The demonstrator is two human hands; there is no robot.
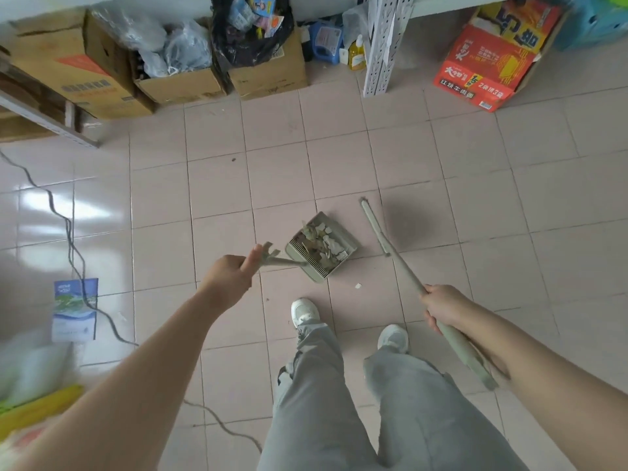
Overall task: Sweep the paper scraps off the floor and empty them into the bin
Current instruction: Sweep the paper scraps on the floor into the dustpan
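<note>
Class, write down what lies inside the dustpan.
Inside the dustpan lies a heap of white paper scraps mixed with brownish leaf-like debris. The heap covers most of the pan's floor, so anything beneath it cannot be seen.

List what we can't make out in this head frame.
Head view only:
- black bin bag: top cut off by the frame edge; fill level unclear.
- scraps in the dustpan: too small to count.
- bags at lower left: blurred; contents unreadable.
- floor under the legs: hidden by them; stray scraps unknowable.
- left hand: palm faces away, hiding its grip on the dustpan handle.
</note>
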